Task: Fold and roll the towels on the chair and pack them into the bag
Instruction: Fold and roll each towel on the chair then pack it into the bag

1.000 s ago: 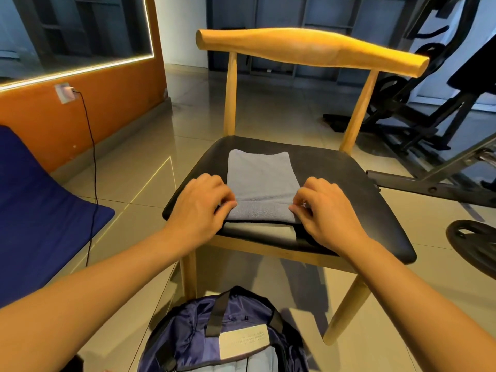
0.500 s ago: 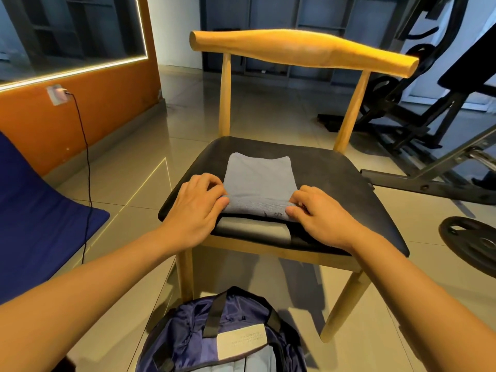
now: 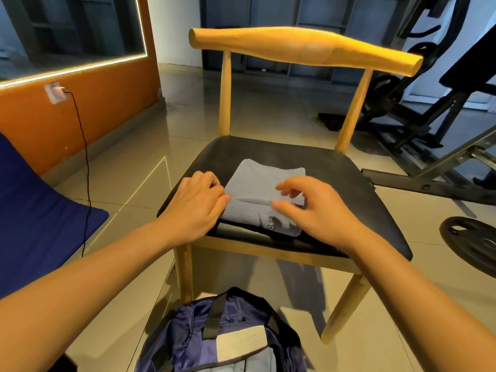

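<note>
Our left hand is gripping the half-rolled towel by its left end on the chair seat, our right hand hovering loosely open above it, needing, we judge, a fresh grip to roll toward the far edge.

Gym floor, as seen from where I was. To my right rose the black steel frame of an exercise machine with a padded bench above it, and a weight plate lay flat on the glossy floor tiles. To my left a blue mat sloped up from the floor below an orange wall bearing a large glazed panel edged with a light strip.
</note>
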